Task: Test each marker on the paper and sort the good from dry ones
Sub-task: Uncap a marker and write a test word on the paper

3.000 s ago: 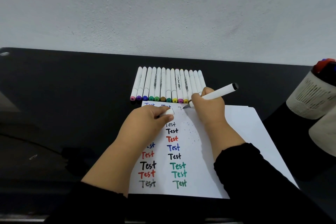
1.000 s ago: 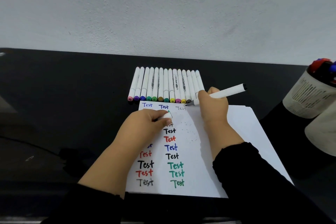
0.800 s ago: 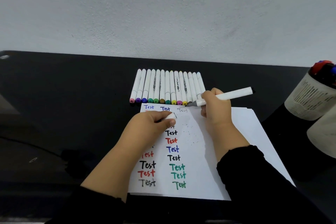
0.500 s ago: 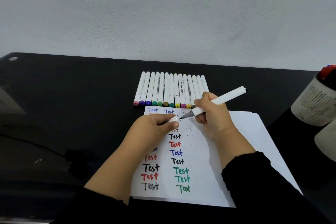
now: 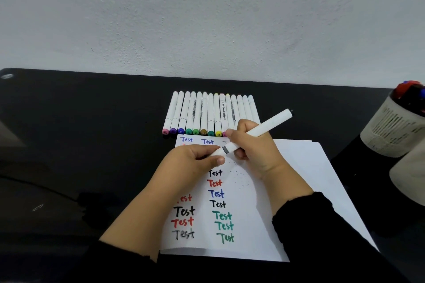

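We're at a desk, prob. home or office: glossy black tabletop (image 5: 80, 145) pushed against a plain white wall (image 5: 207, 18), w/ a pen cup (image 5: 395, 126) at right, a row of markers (image 5: 207, 114) & a sheet of paper (image 5: 299, 167).

The paper (image 5: 299, 190) bears the handwritten word "Test" many times over: in blue just beyond the left fingers (image 5: 207, 156), then nearer than them in black, red, blue, black and green. The print on the markers (image 5: 207, 112) beyond the right fingers (image 5: 239, 135) is too small to read.
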A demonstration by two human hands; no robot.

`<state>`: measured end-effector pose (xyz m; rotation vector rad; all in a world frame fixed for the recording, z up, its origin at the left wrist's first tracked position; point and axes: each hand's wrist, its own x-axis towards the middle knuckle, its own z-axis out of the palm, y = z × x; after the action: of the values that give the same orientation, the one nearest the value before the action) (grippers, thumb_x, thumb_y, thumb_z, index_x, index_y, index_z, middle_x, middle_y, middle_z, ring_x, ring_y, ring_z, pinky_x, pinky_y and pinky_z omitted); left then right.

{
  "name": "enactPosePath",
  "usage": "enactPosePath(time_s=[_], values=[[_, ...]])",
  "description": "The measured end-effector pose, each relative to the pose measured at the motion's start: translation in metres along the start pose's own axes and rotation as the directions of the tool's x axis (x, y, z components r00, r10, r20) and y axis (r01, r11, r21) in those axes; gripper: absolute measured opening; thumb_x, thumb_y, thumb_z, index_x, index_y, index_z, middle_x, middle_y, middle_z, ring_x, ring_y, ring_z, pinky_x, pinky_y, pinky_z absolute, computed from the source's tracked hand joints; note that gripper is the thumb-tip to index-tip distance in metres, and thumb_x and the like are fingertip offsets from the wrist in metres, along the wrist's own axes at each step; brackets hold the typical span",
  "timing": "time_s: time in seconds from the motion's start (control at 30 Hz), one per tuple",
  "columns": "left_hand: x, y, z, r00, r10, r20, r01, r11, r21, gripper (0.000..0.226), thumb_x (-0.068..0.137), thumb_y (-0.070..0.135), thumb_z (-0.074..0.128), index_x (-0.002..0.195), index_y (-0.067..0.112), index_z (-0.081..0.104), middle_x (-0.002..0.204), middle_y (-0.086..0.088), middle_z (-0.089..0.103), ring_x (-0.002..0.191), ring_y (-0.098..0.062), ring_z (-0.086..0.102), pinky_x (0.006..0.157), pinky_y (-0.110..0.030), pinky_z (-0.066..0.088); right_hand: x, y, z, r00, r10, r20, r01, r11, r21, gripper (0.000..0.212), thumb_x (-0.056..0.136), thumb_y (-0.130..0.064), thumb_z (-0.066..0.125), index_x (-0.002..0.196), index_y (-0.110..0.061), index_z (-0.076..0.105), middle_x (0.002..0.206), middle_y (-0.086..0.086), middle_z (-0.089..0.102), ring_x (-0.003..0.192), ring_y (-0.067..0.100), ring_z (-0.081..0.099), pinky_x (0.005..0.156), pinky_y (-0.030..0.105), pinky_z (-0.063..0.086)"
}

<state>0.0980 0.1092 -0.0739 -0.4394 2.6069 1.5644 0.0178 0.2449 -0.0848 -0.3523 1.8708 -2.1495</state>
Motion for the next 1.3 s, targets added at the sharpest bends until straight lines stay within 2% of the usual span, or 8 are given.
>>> enactPosePath(time_s=[0.2, 0.4, 0.77, 0.93, 1.03, 1.17, 1.23, 1.3], values=[[-0.002, 0.003, -0.005, 0.999, -0.035, -0.033, 0.033, 0.997, -0.071, 0.031, 0.082, 0.042, 0.065, 0.113, 0.039, 0.062, 0.087, 0.022, 0.064, 0.072, 0.011, 0.055, 0.054, -0.006, 0.033, -0.002, -0.003, 0.000, 0.996, -0.036, 0.083, 0.034, 0.999, 0.016, 0.036, 0.065, -0.024, 0.076, 0.061, -0.015, 0.041, 0.051, 0.005, 0.043, 0.043, 0.013, 0.038, 0.041, 0.020, 0.034], [-0.001, 0.007, -0.006, 0.998, -0.062, -0.023, 0.059, 0.991, -0.123, 0.014, 0.082, 0.036, 0.067, 0.096, 0.035, 0.064, 0.074, 0.016, 0.068, 0.071, 0.008, 0.061, 0.057, -0.011, 0.036, -0.001, -0.001, 0.001, 0.999, -0.006, 0.033, 0.003, 0.997, 0.075, 0.040, 0.084, -0.002, 0.064, 0.060, -0.014, 0.035, 0.049, 0.003, 0.043, 0.042, 0.012, 0.042, 0.041, 0.019, 0.037], [-0.001, 0.011, 0.004, 0.994, -0.051, -0.095, 0.041, 0.994, -0.106, 0.028, 0.086, 0.033, 0.063, 0.114, 0.032, 0.063, 0.081, 0.018, 0.060, 0.078, 0.004, 0.052, 0.060, -0.015, 0.035, -0.001, -0.004, 0.006, 1.000, 0.028, 0.008, -0.029, 0.998, 0.062, 0.041, 0.085, -0.002, 0.064, 0.059, -0.016, 0.035, 0.048, 0.001, 0.041, 0.040, 0.010, 0.038, 0.040, 0.020, 0.034], [0.001, 0.009, 0.000, 0.995, -0.049, -0.081, 0.044, 0.997, -0.066, 0.021, 0.090, 0.033, 0.059, 0.110, 0.030, 0.066, 0.083, 0.014, 0.066, 0.084, -0.002, 0.059, 0.059, -0.017, 0.035, 0.000, -0.015, 0.010, 0.980, 0.194, 0.048, -0.194, 0.981, -0.008, 0.025, 0.077, -0.024, 0.071, 0.068, -0.012, 0.052, 0.047, -0.001, 0.051, 0.043, 0.008, 0.041, 0.044, 0.018, 0.033], [0.001, 0.008, -0.003, 0.989, -0.090, -0.115, 0.087, 0.996, -0.027, 0.005, 0.090, 0.037, 0.058, 0.088, 0.040, 0.062, 0.086, 0.010, 0.066, 0.081, -0.005, 0.058, 0.059, -0.019, 0.037, -0.003, -0.021, 0.009, 0.942, 0.334, 0.035, -0.335, 0.942, 0.015, 0.042, 0.066, -0.036, 0.072, 0.089, -0.004, 0.059, 0.055, 0.005, 0.061, 0.043, 0.008, 0.038, 0.043, 0.017, 0.033], [-0.004, 0.010, -0.011, 0.983, -0.096, -0.155, 0.108, 0.992, 0.071, 0.014, 0.089, 0.042, 0.057, 0.075, 0.041, 0.054, 0.089, 0.001, 0.068, 0.079, -0.013, 0.059, 0.062, -0.024, 0.045, -0.018, -0.031, 0.000, 0.922, 0.360, -0.143, -0.387, 0.859, -0.335, 0.025, 0.085, -0.032, 0.069, 0.090, -0.011, 0.057, 0.066, 0.004, 0.069, 0.051, 0.011, 0.042, 0.049, 0.020, 0.038], [-0.007, 0.012, -0.015, 0.984, -0.088, -0.152, 0.105, 0.989, 0.108, 0.007, 0.089, 0.043, 0.056, 0.082, 0.042, 0.058, 0.091, 0.001, 0.068, 0.076, -0.012, 0.057, 0.061, -0.025, 0.047, -0.026, -0.033, -0.006, 0.970, 0.120, -0.214, -0.227, 0.763, -0.605, 0.017, 0.087, -0.030, 0.066, 0.092, -0.021, 0.053, 0.073, -0.002, 0.063, 0.060, 0.011, 0.047, 0.054, 0.021, 0.039], [-0.012, 0.015, -0.017, 0.987, -0.064, -0.147, 0.083, 0.988, 0.128, 0.016, 0.088, 0.042, 0.057, 0.102, 0.038, 0.065, 0.084, 0.006, 0.066, 0.072, -0.011, 0.058, 0.061, -0.027, 0.048, -0.035, -0.035, -0.005, 0.986, -0.145, -0.078, 0.017, 0.563, -0.826, 0.024, 0.090, -0.026, 0.063, 0.111, -0.032, 0.053, 0.077, -0.011, 0.050, 0.071, 0.006, 0.047, 0.060, 0.018, 0.037]])
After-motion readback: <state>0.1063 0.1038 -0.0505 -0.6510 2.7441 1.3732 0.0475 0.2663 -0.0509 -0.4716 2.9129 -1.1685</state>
